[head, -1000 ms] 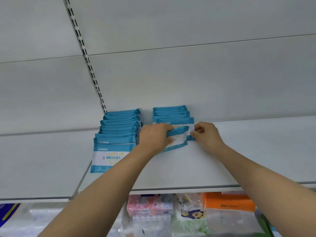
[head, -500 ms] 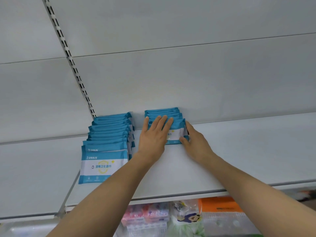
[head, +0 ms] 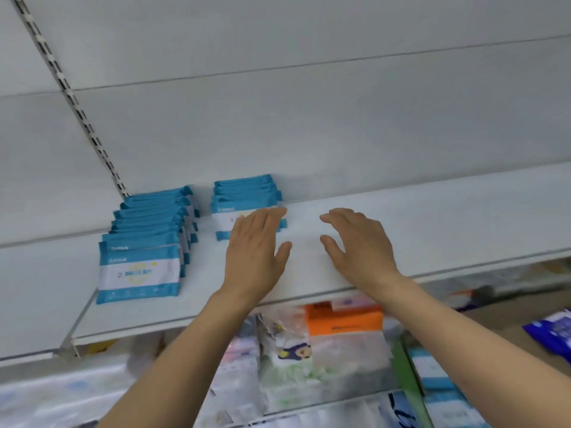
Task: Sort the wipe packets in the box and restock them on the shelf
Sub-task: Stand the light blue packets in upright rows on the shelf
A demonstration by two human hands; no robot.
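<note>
Two rows of blue and white wipe packets stand on the white shelf (head: pixel 432 211). The long left row (head: pixel 145 242) runs from the back wall to near the shelf front. The short right row (head: pixel 244 199) stands against the back wall. My left hand (head: pixel 256 251) hovers with straight fingers just in front of the short row and covers the lower right of its front packet. My right hand (head: pixel 355 245) is open above bare shelf to the right of that row, holding nothing. The box is not in view.
A slotted upright (head: pixel 77 106) runs up the back wall at the left. Below the shelf lie other goods: an orange pack (head: pixel 343 322), clear bagged packs (head: pixel 296 359), and blue packets (head: pixel 553 332) at the far right. Bare shelf stretches to the right of my hands.
Both hands have let go of the short row's front packet and drawn back toward me, the right one moving off to the right. The view has tilted down and left.
</note>
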